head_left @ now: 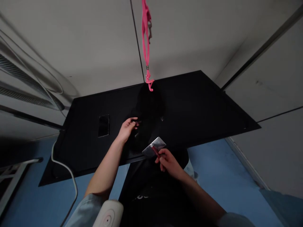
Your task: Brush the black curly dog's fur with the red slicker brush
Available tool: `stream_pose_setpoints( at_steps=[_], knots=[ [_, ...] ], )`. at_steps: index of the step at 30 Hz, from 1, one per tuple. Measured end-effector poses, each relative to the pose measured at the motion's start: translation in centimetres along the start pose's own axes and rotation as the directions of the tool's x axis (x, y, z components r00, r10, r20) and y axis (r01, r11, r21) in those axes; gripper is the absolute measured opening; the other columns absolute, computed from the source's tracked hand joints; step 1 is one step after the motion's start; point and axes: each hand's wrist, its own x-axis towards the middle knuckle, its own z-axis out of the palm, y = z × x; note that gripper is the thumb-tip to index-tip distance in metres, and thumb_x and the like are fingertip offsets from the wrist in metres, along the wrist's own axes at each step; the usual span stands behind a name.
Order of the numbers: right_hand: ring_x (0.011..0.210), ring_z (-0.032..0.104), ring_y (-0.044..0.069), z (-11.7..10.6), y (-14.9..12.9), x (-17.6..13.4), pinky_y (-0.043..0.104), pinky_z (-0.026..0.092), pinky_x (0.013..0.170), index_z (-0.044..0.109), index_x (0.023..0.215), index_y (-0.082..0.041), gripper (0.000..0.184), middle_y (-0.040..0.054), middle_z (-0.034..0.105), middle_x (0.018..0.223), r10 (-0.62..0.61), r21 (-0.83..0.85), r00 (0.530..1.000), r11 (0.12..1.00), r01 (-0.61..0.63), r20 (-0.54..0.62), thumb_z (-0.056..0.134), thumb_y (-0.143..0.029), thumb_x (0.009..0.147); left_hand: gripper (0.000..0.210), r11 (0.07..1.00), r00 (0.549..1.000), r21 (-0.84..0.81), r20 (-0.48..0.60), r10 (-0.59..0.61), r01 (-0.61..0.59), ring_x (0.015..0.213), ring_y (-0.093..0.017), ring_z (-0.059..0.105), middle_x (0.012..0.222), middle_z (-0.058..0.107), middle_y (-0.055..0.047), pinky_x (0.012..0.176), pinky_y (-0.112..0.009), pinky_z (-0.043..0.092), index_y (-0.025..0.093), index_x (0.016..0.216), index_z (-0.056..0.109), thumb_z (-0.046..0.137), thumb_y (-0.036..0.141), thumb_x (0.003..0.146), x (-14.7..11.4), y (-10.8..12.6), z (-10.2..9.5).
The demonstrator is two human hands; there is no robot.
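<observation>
My right hand is closed around the slim handle of a red-handled tool near the table's front edge. The handle's tip meets a flat, shiny silver piece; whether the two are joined I cannot tell. Farther left, my left hand has thumb and fingers pinched together over the black table. What lies between those fingertips is too dark to make out. Between and beyond the hands is a dark, rounded black mass, its edges blending into the tabletop.
A pink lanyard with a metal clip hangs above the table's far side. On the left lies a black phone-like rectangle. A white cable runs past the table's left end, below grey corrugated hoses. The floor is blue.
</observation>
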Motion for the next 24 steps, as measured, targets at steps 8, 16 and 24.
stream_pose_setpoints(
  at_steps=[8,16,24],
  knots=[
    [0.069,0.06,0.011,-1.1,-4.2,6.0,0.029,0.049,0.069,0.055,0.092,-0.02,0.033,0.0019,0.063,0.087,-0.196,0.039,0.977,0.98,0.193,0.081,0.071,-0.029,0.065,0.045,0.814,0.937,0.568,-0.204,0.284,-0.124,0.101,-0.027,0.055,0.104,0.059,-0.012,0.09,-0.042,0.042,0.015,0.102,0.059,0.066,0.042,0.067,1.8,-2.5,1.9],
    [0.067,0.063,0.012,-4.0,-8.2,14.8,0.031,0.053,0.069,0.049,0.088,-0.022,0.031,-0.0003,0.061,0.077,-0.332,0.213,0.822,0.858,0.467,-0.464,0.065,-0.042,0.071,0.02,0.959,0.981,0.276,-0.161,0.105,-0.058,0.067,-0.016,0.057,0.074,0.062,-0.002,0.065,-0.027,0.045,0.016,0.081,0.058,0.054,0.035,0.077,2.0,-3.0,1.3],
    [0.063,0.061,0.011,-4.1,-7.5,16.4,0.029,0.053,0.067,0.051,0.09,-0.02,0.034,-0.003,0.058,0.064,-0.261,0.305,0.878,0.865,0.397,-0.402,0.065,-0.045,0.072,0.024,0.967,0.992,0.241,-0.072,0.103,-0.083,0.071,-0.016,0.059,0.076,0.065,-0.003,0.068,-0.028,0.046,0.015,0.08,0.062,0.057,0.038,0.077,2.1,-2.7,0.6]
  ],
)
